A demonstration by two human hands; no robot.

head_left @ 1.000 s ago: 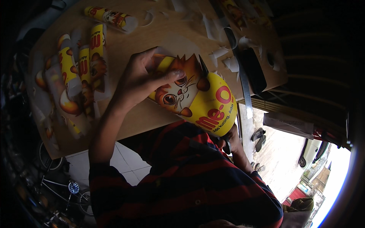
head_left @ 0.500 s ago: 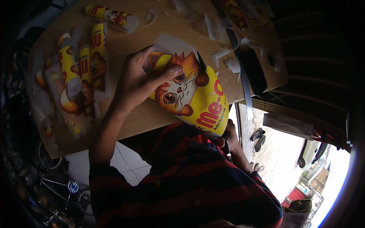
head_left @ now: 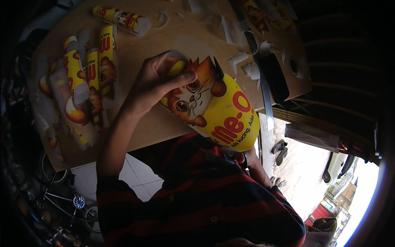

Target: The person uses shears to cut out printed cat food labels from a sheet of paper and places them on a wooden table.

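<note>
My left hand (head_left: pixel 154 84) grips a yellow printed sheet (head_left: pixel 236 111) with an orange-and-white cat picture and red lettering, thumb on top and fingers behind. The sheet curves and tilts above the table's near edge. My right hand (head_left: pixel 249 157) is mostly hidden beneath its lower right end, closed around scissors (head_left: pixel 245 160) whose dark handle shows there. A dark pointed blade sticks up at the sheet's upper right edge, by the cat's ear. The rest of the scissors is behind the sheet.
Several curled cat-print pieces (head_left: pixel 92 72) lie on the left of the wooden table (head_left: pixel 135 49). A rolled print (head_left: pixel 121 18) lies at the far side. White offcuts (head_left: pixel 238 57), a long metal ruler (head_left: pixel 265 94) and a flat black object (head_left: pixel 275 78) are at right.
The sheet's lower right end has swung right and flattened out, covering more of my right hand. More of the dark blade shows at the upper edge. My left hand has barely shifted.
</note>
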